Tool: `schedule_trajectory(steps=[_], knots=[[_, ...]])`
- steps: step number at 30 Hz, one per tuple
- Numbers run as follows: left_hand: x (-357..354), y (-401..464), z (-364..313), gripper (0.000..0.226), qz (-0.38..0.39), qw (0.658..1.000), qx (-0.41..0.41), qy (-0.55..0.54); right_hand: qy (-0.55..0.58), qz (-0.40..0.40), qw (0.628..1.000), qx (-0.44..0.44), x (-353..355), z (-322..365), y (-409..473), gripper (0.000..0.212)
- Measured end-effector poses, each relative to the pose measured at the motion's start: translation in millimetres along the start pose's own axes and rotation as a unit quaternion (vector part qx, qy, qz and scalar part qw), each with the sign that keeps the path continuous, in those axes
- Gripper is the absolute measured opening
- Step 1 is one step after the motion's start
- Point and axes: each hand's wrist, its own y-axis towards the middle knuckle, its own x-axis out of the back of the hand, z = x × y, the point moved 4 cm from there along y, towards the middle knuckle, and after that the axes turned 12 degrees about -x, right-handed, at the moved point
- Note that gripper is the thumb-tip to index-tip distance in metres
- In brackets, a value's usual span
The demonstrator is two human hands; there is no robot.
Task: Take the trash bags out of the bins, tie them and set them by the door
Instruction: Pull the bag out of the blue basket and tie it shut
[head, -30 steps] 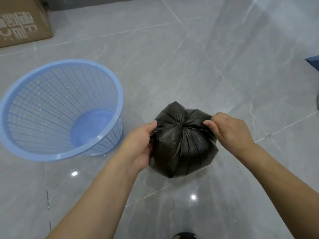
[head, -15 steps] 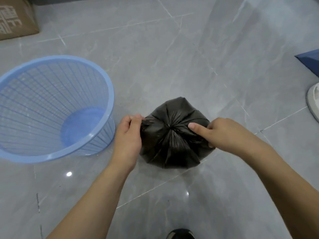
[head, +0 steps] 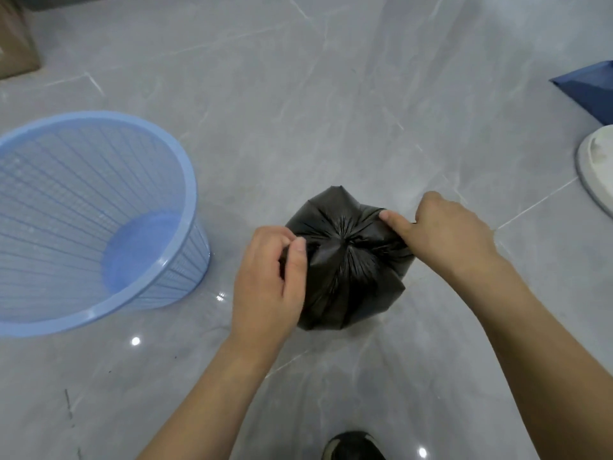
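Observation:
A full black trash bag (head: 345, 277) sits on the grey tiled floor, its top gathered to a puckered centre. My left hand (head: 268, 280) pinches a bunched end of the bag at its left side, thumb on top. My right hand (head: 441, 234) grips the other end at the upper right and pulls it outward. A light blue mesh bin (head: 179, 180) stands to the left of the bag with no liner in it.
A cardboard box (head: 16, 51) sits at the far left corner. A dark blue object (head: 587, 91) and a white round base (head: 593, 167) are at the right edge. The toe of a dark shoe (head: 355, 446) shows at the bottom.
Both hands have kept hold of the bag's ends while pulling them apart. The right index finger, stretched over the bag half a second ago, has drawn back to the right.

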Motion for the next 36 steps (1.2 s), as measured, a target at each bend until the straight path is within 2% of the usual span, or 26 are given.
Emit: schedule_trajectory(steps=[2,3,5,7,8,10,12,14,16,18,20,21,23,25,28,30,33,36], knots=[[-11,-3,-11,0.02,0.111,0.983,-0.12,0.077,0.061,0.051,0.997,0.0,-6,0,0,0.058],[-21,-6,-11,0.021,0.165,0.967,-0.151,0.122,0.091,0.087,0.992,0.01,-8,3,-2,0.055],[-36,-9,-2,0.022,0.234,0.946,-0.125,0.184,0.171,0.189,0.967,0.024,-10,7,-6,0.047],[-40,-11,9,0.019,0.247,0.941,-0.07,0.222,0.225,0.304,0.926,0.019,-9,8,-12,0.034],[-42,-11,14,0.016,0.248,0.937,-0.054,0.241,0.22,0.336,0.916,0.021,-9,7,-15,0.03],[-43,-8,20,0.014,0.243,0.929,-0.033,0.277,0.158,0.319,0.933,0.046,-8,5,-14,0.026],[-43,-4,20,0.015,0.236,0.925,-0.011,0.297,0.037,0.241,0.966,0.084,-6,5,-13,0.022],[-42,-2,22,0.019,0.234,0.927,0.017,0.294,0.009,0.232,0.968,0.095,-10,5,-15,0.029],[-41,-2,21,0.022,0.253,0.932,0.024,0.258,0.133,0.32,0.936,0.067,-16,3,-21,0.035],[-39,-3,14,0.022,0.292,0.943,0.007,0.158,0.319,0.392,0.862,0.032,-18,4,-23,0.035],[-32,-6,6,0.02,0.328,0.944,0.031,0.029,0.47,0.381,0.796,-0.004,-19,11,-22,0.031],[-26,-8,3,0.018,0.331,0.942,0.056,-0.021,0.507,0.351,0.787,-0.016,-21,16,-22,0.028],[-16,-10,1,0.014,0.321,0.939,0.096,-0.079,0.499,0.284,0.819,-0.007,-30,25,-25,0.021],[-9,-10,3,0.012,0.328,0.938,0.084,-0.077,0.44,0.249,0.862,0.042,-44,35,-34,0.013],[0,-3,11,0.017,0.344,0.937,0.008,0.054,0.333,0.233,0.903,0.14,-54,42,-48,0.017],[6,3,14,0.026,0.345,0.93,-0.013,0.129,0.278,0.199,0.918,0.202,-56,45,-53,0.021],[12,9,17,0.034,0.35,0.928,0.006,0.125,0.243,0.159,0.924,0.247,-57,49,-57,0.026],[20,14,23,0.028,0.347,0.925,-0.005,0.154,0.226,0.142,0.929,0.255,-61,51,-53,0.005]])
